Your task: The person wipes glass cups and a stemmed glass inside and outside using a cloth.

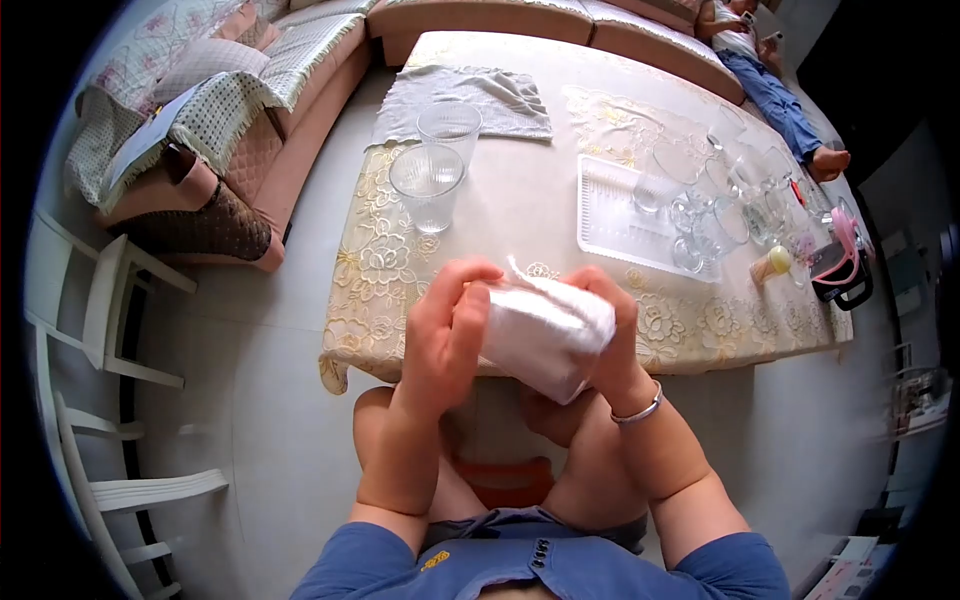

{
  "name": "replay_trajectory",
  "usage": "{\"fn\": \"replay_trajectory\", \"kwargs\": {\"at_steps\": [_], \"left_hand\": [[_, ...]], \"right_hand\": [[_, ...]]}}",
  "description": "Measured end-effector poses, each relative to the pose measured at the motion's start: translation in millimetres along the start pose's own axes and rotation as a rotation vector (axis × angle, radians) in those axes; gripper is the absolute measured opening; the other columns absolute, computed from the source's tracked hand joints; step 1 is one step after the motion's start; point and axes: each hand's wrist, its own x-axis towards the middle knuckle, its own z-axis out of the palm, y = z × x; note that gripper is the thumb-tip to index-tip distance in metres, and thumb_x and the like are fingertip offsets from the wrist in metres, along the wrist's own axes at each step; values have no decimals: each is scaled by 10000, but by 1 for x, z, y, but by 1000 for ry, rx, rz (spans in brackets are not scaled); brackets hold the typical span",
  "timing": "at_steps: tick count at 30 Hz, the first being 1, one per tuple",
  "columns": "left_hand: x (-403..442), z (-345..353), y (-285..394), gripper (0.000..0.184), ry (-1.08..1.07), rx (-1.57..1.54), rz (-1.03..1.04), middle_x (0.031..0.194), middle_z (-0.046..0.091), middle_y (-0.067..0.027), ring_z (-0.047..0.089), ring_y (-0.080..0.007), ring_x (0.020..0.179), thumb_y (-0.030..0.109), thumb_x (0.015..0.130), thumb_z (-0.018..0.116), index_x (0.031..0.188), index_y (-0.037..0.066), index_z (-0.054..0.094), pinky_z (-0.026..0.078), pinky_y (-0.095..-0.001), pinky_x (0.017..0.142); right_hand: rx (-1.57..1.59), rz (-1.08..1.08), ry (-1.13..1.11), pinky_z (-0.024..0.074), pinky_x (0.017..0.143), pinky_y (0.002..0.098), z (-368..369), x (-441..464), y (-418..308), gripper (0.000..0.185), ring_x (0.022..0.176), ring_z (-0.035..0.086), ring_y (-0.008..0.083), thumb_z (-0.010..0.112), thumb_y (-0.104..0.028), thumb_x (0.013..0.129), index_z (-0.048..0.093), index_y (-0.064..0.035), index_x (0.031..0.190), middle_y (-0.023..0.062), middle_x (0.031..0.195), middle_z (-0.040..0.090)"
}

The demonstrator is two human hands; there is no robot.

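Left hand (445, 325): fingers curled, gripping one end of white cloth (540, 325). Right hand (614, 325): fingers bent round other end, some tips hidden. Cloth bunched between hands, at near edge of table (515, 205). Both arms reach forward, hands close together. Clear cup (428, 190) stands beyond left hand.

The left hand (447, 325) and right hand (607, 312) (a silver bangle (641, 413) circles the right wrist) grip a bunched white cloth (542, 330) near the floral tablecloth (525, 195); beyond, two clear tumblers (428, 185) stand left of a white plastic tray (594, 222).
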Motion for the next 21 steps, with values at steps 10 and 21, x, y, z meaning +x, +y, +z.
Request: {"fn": "replay_trajectory", "kwargs": {"at_steps": [10,21], "left_hand": [[-11,0,7,333,132,67,586,767,538,-167,535,-238,647,259,822,483,925,-57,506,444,-296,600],[-7,-2,22,209,-54,-58,-132,750,563,-100,527,-157,705,156,884,428,884,-4,564,423,-254,658]], "right_hand": [[838,594,-257,424,620,192,21,-8,-2,85,736,495,42,596,-86,791,540,-49,842,-15,789,564],[-63,-208,-46,435,575,205,2,-3,-4,170,681,511,43,684,-70,697,543,-32,784,11,729,575]]}}
